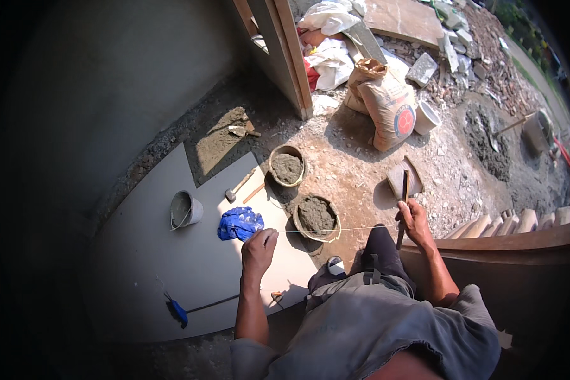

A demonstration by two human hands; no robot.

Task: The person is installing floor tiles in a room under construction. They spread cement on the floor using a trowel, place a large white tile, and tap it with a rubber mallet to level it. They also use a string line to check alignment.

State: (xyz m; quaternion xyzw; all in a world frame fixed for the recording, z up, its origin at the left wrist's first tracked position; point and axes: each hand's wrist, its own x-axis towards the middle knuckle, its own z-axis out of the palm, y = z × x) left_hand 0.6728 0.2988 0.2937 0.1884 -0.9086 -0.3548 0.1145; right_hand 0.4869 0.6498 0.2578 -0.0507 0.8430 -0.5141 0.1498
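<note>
My left hand (259, 252) is closed in a pinch above the pale floor tiles (202, 272), at the end of a thin light string (354, 228). The string stretches almost level across my front to my right hand (415, 221). That hand is closed round a dark narrow strip (405, 185), held nearly upright; its exact kind is unclear. Just beyond the string stands a bucket of wet mortar (316, 214), with a second mortar bucket (287, 167) behind it. A crumpled blue plastic sheet (240, 223) lies close to my left hand.
A rubber mallet (239, 185), a grey bucket (190, 210) and a blue-handled tool (179, 313) rest on the tiles. A trowel (240, 131) lies on mortar by the wall. Outside are a cement bag (389, 107), rubble (456, 38) and a doorframe post (285, 57).
</note>
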